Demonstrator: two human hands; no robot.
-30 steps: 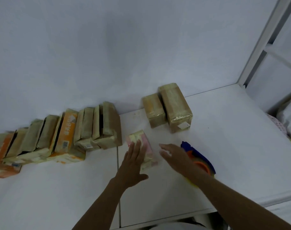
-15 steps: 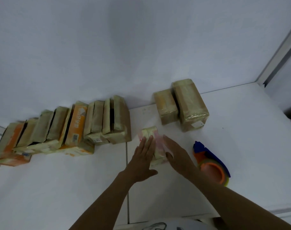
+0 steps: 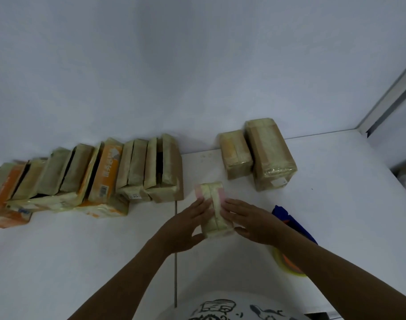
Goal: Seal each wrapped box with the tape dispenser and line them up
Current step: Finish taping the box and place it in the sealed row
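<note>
- Presses the left hand (image 3: 185, 225) against the left side of a small pink-and-cream wrapped box (image 3: 214, 204), fingers straight and close together, thumb spread toward the near end.
- Lays the right hand (image 3: 255, 224) on the right side of the same box, fingers likewise straight and flat on the wrapping, thumb down by the near corner.
- Box between the two hands, lengthwise away from the body, resting on the white surface (image 3: 336, 204) just right of a seam (image 3: 176, 280); a paler strip of wrapping along its top.
- Beside the right forearm and partly hidden by it: a blue tape dispenser (image 3: 292, 224) lying on the surface, near the box but apart from it, with its yellow-rimmed orange roll (image 3: 289, 267) showing under the arm.
- To the left, against the wall: a long row of wrapped boxes (image 3: 137, 167) standing on edge and leaning on one another, some brown, some orange, with flatter packs (image 3: 100, 207) lying along the near side.
- At the back right, apart from that row: two brown ones side by side and touching, the shorter box (image 3: 235, 153) on the left, the longer box (image 3: 270, 153) on the right with a white label on its near end.
- At the bottom edge: a white shirt (image 3: 220, 308) with a black print.
</note>
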